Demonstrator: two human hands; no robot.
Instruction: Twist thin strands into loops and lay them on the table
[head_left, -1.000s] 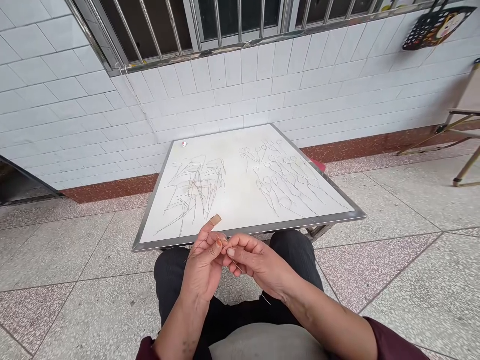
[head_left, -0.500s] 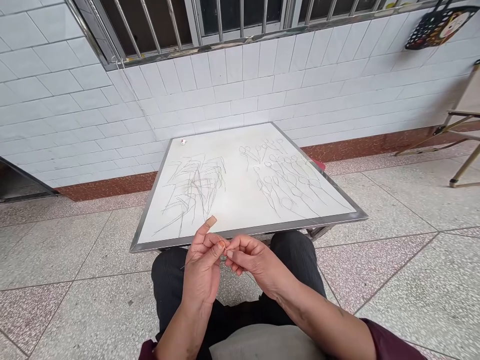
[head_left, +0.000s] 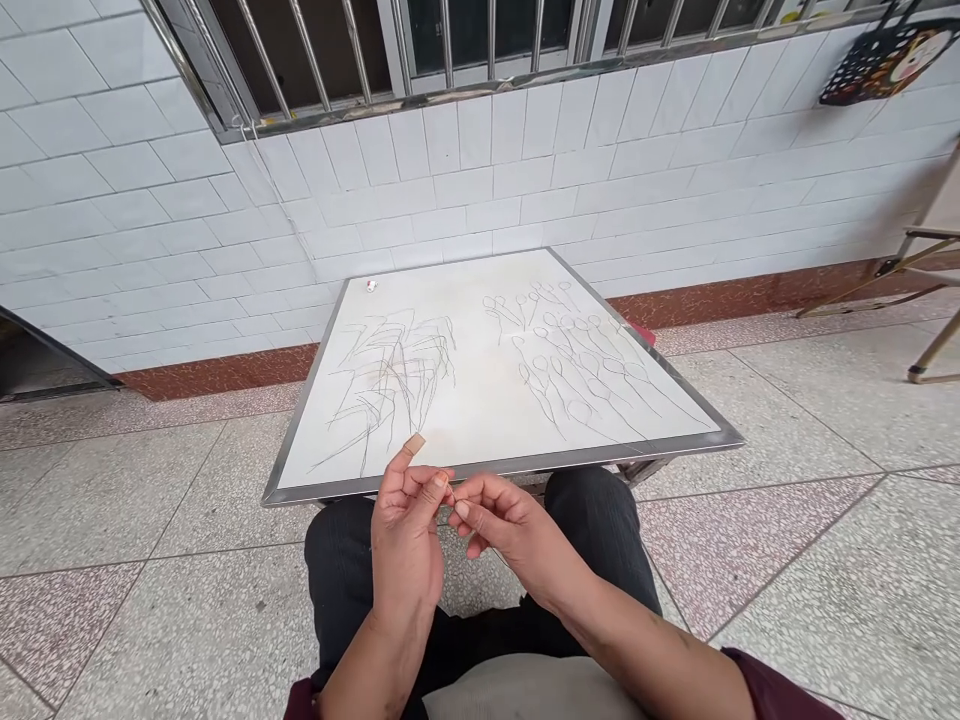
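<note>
While the left hand and right hand are pinching and partly hiding a thin wire by the tabletop's near edge, looped wires are lying toward its right edge, bent wires toward its left.

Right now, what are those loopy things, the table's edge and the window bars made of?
The loopy things look like thin wire: slender and holding their bends, though stiff thread isn't ruled out. The table's edge looks metal, grey with a smooth, dull sheen. The window bars look like polished metal, perhaps steel: bright streaks run along them.
</note>
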